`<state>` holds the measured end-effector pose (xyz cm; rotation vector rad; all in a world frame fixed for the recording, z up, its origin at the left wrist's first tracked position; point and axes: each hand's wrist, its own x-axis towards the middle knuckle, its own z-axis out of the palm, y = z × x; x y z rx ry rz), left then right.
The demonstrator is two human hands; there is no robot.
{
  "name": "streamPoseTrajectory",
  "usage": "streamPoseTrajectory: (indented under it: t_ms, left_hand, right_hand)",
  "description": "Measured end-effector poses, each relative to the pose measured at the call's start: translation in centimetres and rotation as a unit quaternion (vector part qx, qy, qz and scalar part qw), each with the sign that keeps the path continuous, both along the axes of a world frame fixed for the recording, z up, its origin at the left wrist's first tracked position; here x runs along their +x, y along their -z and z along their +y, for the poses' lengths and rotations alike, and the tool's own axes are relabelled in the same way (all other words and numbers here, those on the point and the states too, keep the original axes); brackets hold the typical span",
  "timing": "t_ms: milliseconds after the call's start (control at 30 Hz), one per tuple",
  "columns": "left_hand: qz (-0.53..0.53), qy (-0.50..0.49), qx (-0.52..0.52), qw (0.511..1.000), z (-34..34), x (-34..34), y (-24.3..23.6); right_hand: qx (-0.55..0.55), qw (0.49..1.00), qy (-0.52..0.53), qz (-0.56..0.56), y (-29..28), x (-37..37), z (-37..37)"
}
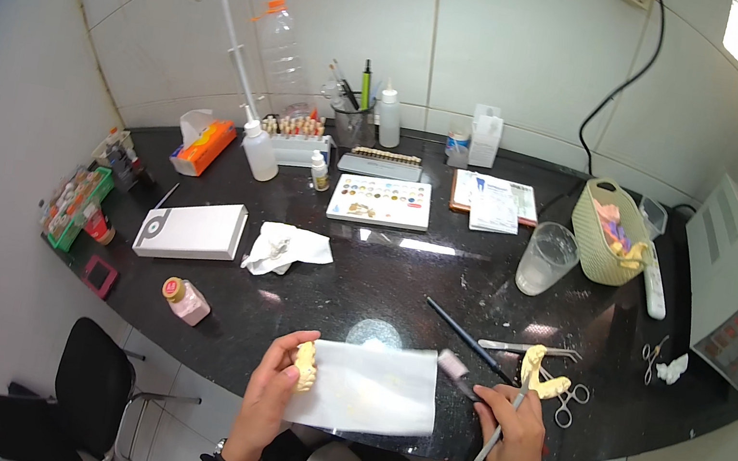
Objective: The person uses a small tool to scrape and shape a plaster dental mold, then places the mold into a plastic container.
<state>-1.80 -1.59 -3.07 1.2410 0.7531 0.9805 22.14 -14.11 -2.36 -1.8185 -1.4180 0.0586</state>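
Note:
My left hand (268, 394) grips a pale yellow dental cast (304, 366) over the left side of a white paper sheet (371, 390). My right hand (509, 444) holds a silver slim instrument (490, 443), and its fingertips are at a dark-handled item with a blurred pale-pink end (454, 366), whose exact form I cannot make out. Just beyond that hand lie another yellow cast (546, 384), scissor-like forceps (570, 405), tweezers (506, 346) and a long dark-blue handled tool (451, 323). A pink-filled bottle (186, 303) stands left of the sheet.
The black counter (380, 281) holds a white box (190, 230), crumpled tissue (288, 246), palette (380, 201), glass (544, 265), basket (601, 255), tissue box (202, 147) and several bottles (259, 154). A machine (736, 282) is at right, a black chair (69, 390) at lower left.

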Motion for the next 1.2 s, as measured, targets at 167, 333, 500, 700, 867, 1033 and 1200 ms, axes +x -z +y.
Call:
streamPoseTrajectory:
  t_ms: [167, 333, 500, 700, 867, 1033, 1200]
  left_hand:
    - [0.006, -0.037, 0.002, 0.999, -1.0, 0.4, -2.0]
    - [-0.046, 0.010, 0.007, 0.999, -1.9, 1.1, -2.7]
    - [-0.057, 0.010, 0.015, 0.998, -0.5, 0.7, -2.4]
    - [-0.054, 0.062, -0.010, 0.997, 0.2, -0.2, -1.5]
    - [-0.085, 0.089, -0.035, 0.992, 0.6, -0.1, -1.0]
    - [-0.105, 0.140, -0.075, 0.982, 0.2, 0.0, -2.1]
    - [-0.127, 0.146, -0.114, 0.974, 0.7, 0.3, -2.3]
  right_hand:
    - [0.041, 0.997, -0.043, 0.057, -2.9, 0.0, 1.4]
    - [-0.036, 0.932, -0.252, 0.258, -6.0, -5.9, 3.2]
    - [-0.026, 0.952, -0.178, 0.246, -2.8, -7.8, 1.8]
    - [-0.025, 0.954, -0.133, 0.266, -3.2, -9.7, 2.8]
    - [-0.155, 0.928, -0.116, 0.318, -4.3, -9.4, 0.1]
    - [-0.045, 0.969, -0.096, 0.224, -5.0, -8.4, 2.4]
    - [-0.042, 0.972, -0.124, 0.197, -3.8, -10.0, 2.0]
